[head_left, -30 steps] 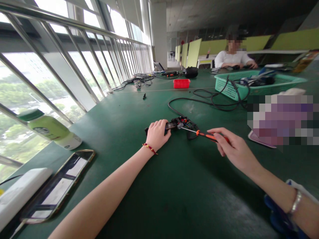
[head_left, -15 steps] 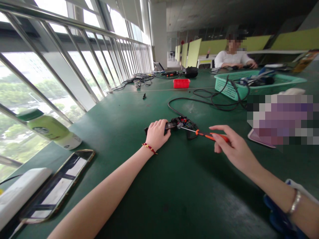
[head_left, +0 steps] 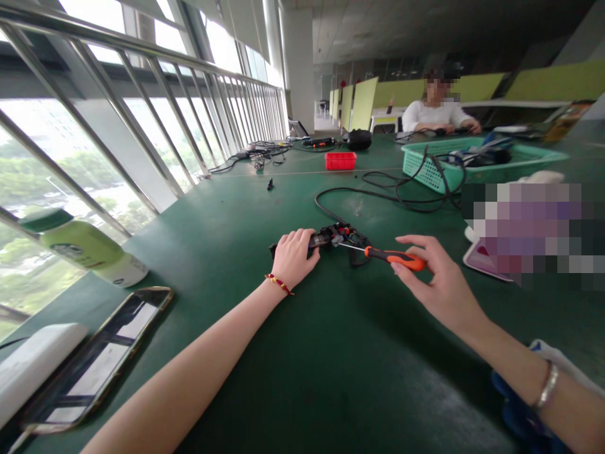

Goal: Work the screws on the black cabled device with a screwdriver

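My left hand [head_left: 293,255] is wrapped over a black handheld device [head_left: 319,241] with a cable, pressing it against the green table. The device's far end has its inner parts exposed, with bits of red and grey showing. In my right hand [head_left: 437,277] is a screwdriver [head_left: 394,257] with an orange and black handle. Thumb and fingers are loosely about the rear of that handle, the index finger stretched above it. The thin shaft points left, and its tip meets the exposed end of the device; the exact contact spot is too small to make out.
A phone [head_left: 101,359], a white block [head_left: 38,372] and a green-capped bottle [head_left: 85,246] lie left. Farther back are a red basket [head_left: 341,161], a teal basket [head_left: 428,170] with cables and a small black part [head_left: 270,185]. A person [head_left: 435,113] sits across the table.
My right hand's thumb and fingers have shifted on the screwdriver, so more of the handle shows. My left hand still holds the device. The whole view has shifted slightly.
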The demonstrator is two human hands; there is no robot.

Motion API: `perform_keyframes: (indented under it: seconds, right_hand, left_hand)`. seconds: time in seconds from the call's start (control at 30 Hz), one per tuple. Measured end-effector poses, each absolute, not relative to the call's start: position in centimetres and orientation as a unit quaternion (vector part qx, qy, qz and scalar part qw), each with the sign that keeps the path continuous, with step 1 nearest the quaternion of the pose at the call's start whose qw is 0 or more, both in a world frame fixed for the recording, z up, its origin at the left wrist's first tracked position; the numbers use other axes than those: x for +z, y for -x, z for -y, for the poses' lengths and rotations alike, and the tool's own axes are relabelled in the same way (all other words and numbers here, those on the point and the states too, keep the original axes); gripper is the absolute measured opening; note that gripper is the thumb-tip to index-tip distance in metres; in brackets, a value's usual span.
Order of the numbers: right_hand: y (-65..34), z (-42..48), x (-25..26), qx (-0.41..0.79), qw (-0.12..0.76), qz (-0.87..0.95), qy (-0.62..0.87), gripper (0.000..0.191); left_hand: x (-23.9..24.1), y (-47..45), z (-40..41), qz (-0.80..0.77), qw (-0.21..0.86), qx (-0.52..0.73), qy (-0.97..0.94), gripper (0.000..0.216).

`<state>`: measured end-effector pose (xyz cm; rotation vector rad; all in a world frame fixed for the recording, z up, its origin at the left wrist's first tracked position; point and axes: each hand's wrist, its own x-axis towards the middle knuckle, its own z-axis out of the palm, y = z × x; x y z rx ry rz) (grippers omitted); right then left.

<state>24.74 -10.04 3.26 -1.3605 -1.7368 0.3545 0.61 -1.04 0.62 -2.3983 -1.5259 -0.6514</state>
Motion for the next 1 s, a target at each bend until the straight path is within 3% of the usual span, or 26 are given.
perform_keyframes:
  seconds: [0.07, 0.27, 0.47, 0.67, 0.87, 1.0]
  right_hand:
    - [-24.8, 10.0, 3.2, 0.123, 0.448, 0.703, 0.538, 0.037]
    - [-24.5, 10.3, 3.2, 0.244, 0.380, 0.707, 0.545, 0.033]
    - [-24.6, 10.2, 3.2, 0.122, 0.450, 0.706, 0.533, 0.035]
    - [-24.5, 10.3, 3.3, 0.235, 0.391, 0.705, 0.543, 0.030]
    - [-24.5, 10.2, 3.3, 0.125, 0.441, 0.711, 0.533, 0.031]
    - [-24.5, 10.2, 3.3, 0.204, 0.376, 0.709, 0.560, 0.035]
  left_hand:
    - [0.6, -0.6, 1.1, 0.519, 0.121, -0.209, 0.820, 0.033]
    - [0.9, -1.1, 1.6, 0.518, 0.165, -0.165, 0.823, 0.033]
    - [1.4, -1.5, 1.9, 0.524, 0.180, -0.143, 0.820, 0.026]
    - [1.5, -1.7, 2.0, 0.518, 0.192, -0.125, 0.824, 0.025]
    - [1.2, -1.6, 1.9, 0.520, 0.191, -0.132, 0.822, 0.037]
    - [1.1, -1.5, 1.9, 0.518, 0.183, -0.122, 0.827, 0.036]
